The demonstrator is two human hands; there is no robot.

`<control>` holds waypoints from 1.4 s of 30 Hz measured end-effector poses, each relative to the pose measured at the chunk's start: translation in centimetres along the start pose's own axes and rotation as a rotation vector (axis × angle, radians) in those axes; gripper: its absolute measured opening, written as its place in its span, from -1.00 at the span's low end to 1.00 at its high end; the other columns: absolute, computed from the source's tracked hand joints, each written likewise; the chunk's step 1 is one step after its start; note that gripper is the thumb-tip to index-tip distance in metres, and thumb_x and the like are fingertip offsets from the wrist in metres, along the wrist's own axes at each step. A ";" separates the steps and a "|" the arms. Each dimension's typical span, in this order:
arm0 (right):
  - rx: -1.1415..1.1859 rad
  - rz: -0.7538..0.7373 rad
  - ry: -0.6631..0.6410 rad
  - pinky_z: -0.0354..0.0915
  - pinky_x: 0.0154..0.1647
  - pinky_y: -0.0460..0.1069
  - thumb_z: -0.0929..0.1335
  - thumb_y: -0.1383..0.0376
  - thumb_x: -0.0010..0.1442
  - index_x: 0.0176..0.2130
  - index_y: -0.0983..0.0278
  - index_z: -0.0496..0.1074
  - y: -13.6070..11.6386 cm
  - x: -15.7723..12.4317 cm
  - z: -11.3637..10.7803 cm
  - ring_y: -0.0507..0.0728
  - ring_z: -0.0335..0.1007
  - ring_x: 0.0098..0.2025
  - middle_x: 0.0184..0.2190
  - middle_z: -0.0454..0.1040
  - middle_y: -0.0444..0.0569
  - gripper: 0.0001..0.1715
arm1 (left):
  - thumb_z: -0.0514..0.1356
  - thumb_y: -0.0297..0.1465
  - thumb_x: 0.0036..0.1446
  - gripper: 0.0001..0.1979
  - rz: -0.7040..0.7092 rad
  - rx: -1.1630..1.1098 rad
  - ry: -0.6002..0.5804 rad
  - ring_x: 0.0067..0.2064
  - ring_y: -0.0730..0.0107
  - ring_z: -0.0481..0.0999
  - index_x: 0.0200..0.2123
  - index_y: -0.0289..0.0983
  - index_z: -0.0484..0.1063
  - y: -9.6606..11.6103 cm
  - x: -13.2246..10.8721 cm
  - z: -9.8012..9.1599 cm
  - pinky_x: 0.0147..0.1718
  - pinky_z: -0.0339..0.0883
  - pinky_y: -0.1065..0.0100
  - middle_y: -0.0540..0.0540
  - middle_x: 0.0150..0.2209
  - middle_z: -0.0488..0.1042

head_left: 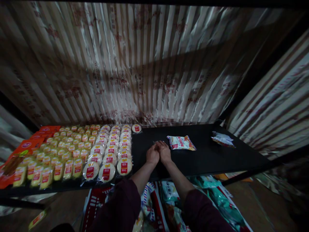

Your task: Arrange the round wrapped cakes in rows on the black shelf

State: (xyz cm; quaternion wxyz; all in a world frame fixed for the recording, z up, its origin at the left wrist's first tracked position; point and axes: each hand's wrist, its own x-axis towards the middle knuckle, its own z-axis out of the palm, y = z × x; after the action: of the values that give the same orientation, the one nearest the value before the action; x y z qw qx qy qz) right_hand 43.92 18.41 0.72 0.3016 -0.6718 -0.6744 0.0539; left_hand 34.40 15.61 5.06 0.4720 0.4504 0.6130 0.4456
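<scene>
1. The white pillow-shaped plastic packet with red print and blue-striped ends (181,142) lies flat on the black shelf (205,161), just beside the right hand (165,153).
2. The left hand (152,154) and this right hand meet over the shelf; their fingers are bent and close together. I cannot tell whether they hold something between them.
3. At left, round pale cakes in clear wrappers (124,166) and yellow oblong wrapped cakes (58,170) stand in close rows; this part looks finished to me.
4. At right there is only this packet and a silvery-white crumpled packet (222,139), so rows there seem not yet formed.
5. Bare surface gives room rightward; the front edge is near the wrists, and a striped sheet (149,64) closes the back.
</scene>
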 end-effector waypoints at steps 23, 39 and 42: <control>0.357 0.175 0.108 0.18 0.14 0.16 0.31 0.29 -0.03 0.11 0.33 0.25 -6.2 -16.6 -1.8 0.26 0.31 0.09 0.05 0.39 0.15 -0.32 | 0.05 -0.60 -0.03 -0.58 -0.011 0.038 0.090 0.11 0.29 0.36 -0.08 -0.27 0.44 -5.5 -16.4 -7.1 0.14 0.13 0.31 -0.15 0.05 0.44; 0.959 0.422 0.007 0.37 -0.15 0.09 0.38 0.10 -0.14 -0.10 0.34 0.43 -10.6 -22.6 -2.9 0.19 0.46 -0.22 -0.22 0.54 0.06 -0.40 | 0.08 -0.60 0.01 -0.64 -0.022 0.057 0.282 0.09 0.28 0.37 -0.11 -0.23 0.39 -5.6 -21.4 -11.7 0.09 0.18 0.29 -0.17 0.03 0.42; 1.057 0.414 -0.036 0.36 -0.23 0.03 0.40 0.13 -0.16 -0.19 0.31 0.45 -11.0 -22.8 -3.7 0.14 0.44 -0.32 -0.35 0.54 -0.04 -0.50 | 0.08 -0.59 0.03 -0.66 -0.011 0.085 0.293 0.07 0.28 0.38 -0.11 -0.24 0.40 -5.5 -21.8 -11.7 0.08 0.18 0.30 -0.18 0.02 0.43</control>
State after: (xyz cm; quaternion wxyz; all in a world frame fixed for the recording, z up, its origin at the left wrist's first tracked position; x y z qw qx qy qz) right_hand 34.12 -5.26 1.31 0.5683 -0.5467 -0.4153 0.4536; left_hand 25.45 -8.13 5.43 0.3607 0.3967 0.6961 0.4775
